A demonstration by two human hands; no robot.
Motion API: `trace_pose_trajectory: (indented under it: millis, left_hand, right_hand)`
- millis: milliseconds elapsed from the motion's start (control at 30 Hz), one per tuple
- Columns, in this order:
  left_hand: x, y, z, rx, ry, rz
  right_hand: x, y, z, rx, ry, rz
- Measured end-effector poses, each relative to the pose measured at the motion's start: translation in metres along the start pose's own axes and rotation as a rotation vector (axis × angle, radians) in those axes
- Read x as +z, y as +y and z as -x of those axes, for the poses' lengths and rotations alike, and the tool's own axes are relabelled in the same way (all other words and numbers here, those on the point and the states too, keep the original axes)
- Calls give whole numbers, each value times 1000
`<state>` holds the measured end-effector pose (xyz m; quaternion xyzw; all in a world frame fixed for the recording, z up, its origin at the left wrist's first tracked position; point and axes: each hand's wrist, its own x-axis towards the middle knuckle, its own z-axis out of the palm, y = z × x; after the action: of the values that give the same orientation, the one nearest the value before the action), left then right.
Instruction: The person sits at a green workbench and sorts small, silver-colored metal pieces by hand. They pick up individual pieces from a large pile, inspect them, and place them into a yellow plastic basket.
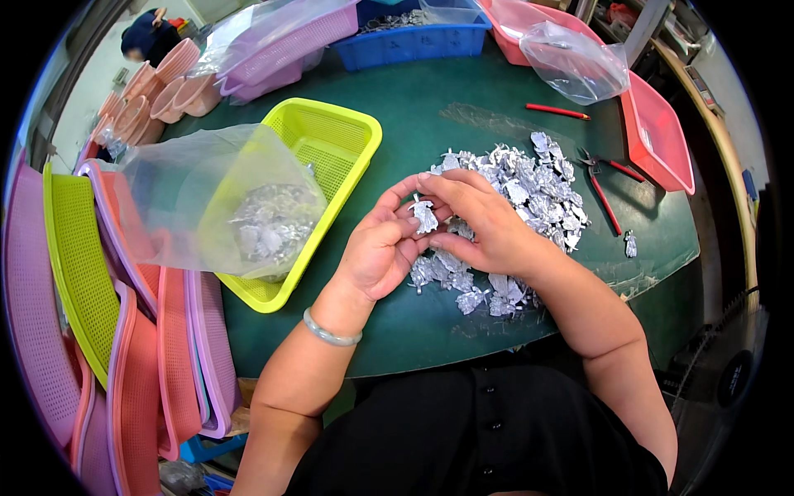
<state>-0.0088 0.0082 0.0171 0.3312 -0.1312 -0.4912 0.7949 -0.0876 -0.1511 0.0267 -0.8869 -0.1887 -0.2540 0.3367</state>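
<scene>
In front of me, both hands come together around a small silver metal casting (424, 217) with an irregular, jagged outline. My left hand (372, 252), palm up with a pale bangle (331, 331) at the wrist, pinches it between thumb and fingers. From the other side my right hand (488, 223) curls over it, with its fingertips at the upper end and its thumb near the lower end. Beneath and behind my right hand spreads a loose pile of similar silver castings (525, 186). One single casting (631, 244) lies apart at the right.
A lime-green basket (364, 132) at left holds a clear plastic bag (223, 165) with silver pieces inside. Red-handled pliers (604, 194) and a red pencil (558, 111) lie right. Stacked baskets (132, 388) crowd the left; a blue crate (413, 45) and pink bin (657, 136) line the edges.
</scene>
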Motion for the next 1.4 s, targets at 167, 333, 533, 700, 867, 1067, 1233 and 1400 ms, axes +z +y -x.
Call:
trace_pose_trajectory:
  millis: [167,333,533,700,867,1067,1233,1400]
  left_hand:
    - [3,-2,0,-1,-8,-62]
    - [2,-2,-1,-16,-19,-92]
    - [7,-1,1,-22,-18,-93]
    - [8,-4,1,38,126,-295]
    - [11,-5,4,-15,13,-268]
    - [0,-1,0,-106,-84,153]
    - [0,1,-2,-97,-71,234]
    - [-2,1,-2,-100,-69,267]
  right_hand:
    - [1,-1,1,52,-5,-74]
    - [0,-2,2,107,-28,-172]
    - [-2,-3,1,67,0,-196]
    - [-3,-5,-2,-30,23,119]
    - [2,-8,-2,-84,35,149]
    - [-2,-9,0,44,-13,24]
    - [-10,-3,-1,10,76,50]
    - [-11,2,0,77,86,68]
